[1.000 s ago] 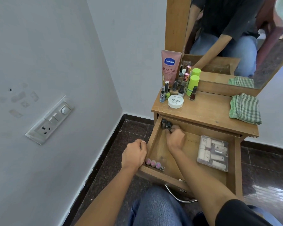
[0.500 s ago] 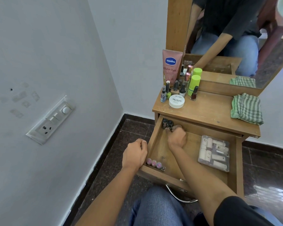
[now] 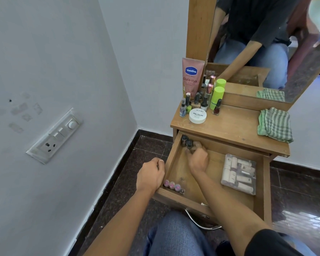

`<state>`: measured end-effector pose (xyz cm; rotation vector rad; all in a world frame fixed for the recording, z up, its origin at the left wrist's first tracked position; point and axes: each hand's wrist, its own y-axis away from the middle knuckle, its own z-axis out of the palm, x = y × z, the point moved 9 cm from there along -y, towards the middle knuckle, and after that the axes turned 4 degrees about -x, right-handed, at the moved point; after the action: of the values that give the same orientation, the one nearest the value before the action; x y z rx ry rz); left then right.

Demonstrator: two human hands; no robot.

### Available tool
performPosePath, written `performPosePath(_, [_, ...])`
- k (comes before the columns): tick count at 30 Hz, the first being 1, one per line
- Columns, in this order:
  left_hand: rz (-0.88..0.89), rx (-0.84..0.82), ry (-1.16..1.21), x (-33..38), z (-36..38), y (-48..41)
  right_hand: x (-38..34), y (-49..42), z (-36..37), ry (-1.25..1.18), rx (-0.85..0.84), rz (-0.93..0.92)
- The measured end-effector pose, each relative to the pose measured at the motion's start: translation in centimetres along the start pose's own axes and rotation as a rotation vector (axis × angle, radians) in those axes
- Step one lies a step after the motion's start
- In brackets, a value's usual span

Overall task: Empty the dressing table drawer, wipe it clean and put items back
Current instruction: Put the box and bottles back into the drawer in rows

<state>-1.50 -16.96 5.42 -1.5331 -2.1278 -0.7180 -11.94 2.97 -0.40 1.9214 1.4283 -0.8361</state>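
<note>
The wooden drawer [image 3: 215, 163] stood open below the desk [image 3: 233, 126], its long side running left to right. The right hand [image 3: 199, 159] lay in its far-left corner, fingers curled against two upright dark-capped bottles [image 3: 186, 141]; blur hid whether it pinched one. The left hand [image 3: 151, 175] gripped the drawer's left wall, just beside three round pink-capped bottles [image 3: 171, 184]. A clear plastic box [image 3: 238, 173] lay at the right, its pale tubes lying crosswise.

Drawer [image 3: 179, 163] is pulled right out at lower centre, bare wood showing across its middle. Back left corner: two dark-capped bottles [image 3: 186, 141] standing upright, the right hand [image 3: 198, 159] curled against them, fingers blurred. Front left corner: three pink-topped bottles [image 3: 171, 185] in a row. On the right side lies a clear case [image 3: 238, 174] of pale tubes. Up on the tabletop's right end, a crumpled green checked cloth [image 3: 274, 124].
</note>
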Motion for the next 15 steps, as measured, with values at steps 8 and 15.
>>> performPosePath(8, [0.000,0.001,0.004,-0.03,0.06,-0.08,-0.27,-0.19,-0.21,0.053,0.013,0.024])
performPosePath(15, [0.002,-0.009,-0.003,0.04,0.10,-0.06,-0.37,0.04,0.17,0.066,0.020,-0.027])
